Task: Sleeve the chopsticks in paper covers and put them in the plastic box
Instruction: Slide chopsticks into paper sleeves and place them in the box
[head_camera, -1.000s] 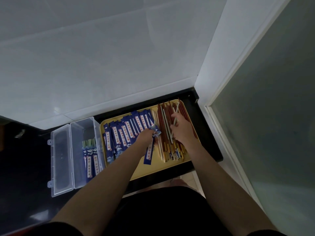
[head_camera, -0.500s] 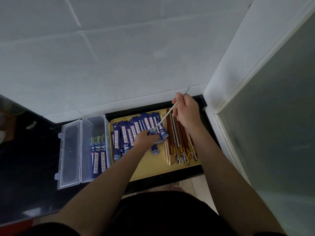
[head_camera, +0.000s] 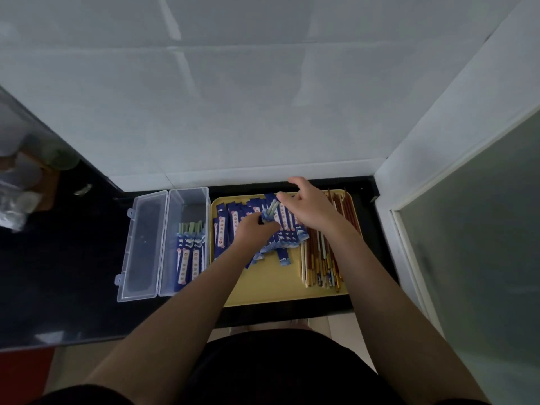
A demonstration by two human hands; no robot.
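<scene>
Head view: black worktop [head_camera: 73, 273], then yellow rectangular tray [head_camera: 268, 287] carrying blue paper covers [head_camera: 233, 220] and loose red and white chopsticks [head_camera: 321, 258] at its right. Clear plastic box [head_camera: 187, 206], lid open, sits left of tray with a few sleeved pairs [head_camera: 188, 252] inside. Left hand [head_camera: 254, 229] grips a cover with pale green chopsticks [head_camera: 272, 206] poking out far end. Right hand [head_camera: 309, 209] released, fingers spread above covers. Risk: sticks only part-seated, could slide out during carry to box.

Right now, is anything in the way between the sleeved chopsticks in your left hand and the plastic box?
Nothing visible blocks it. The left hand holds the sleeved chopsticks over the yellow tray, and the plastic box sits just left with its lid open; only its near wall to clear.
</scene>
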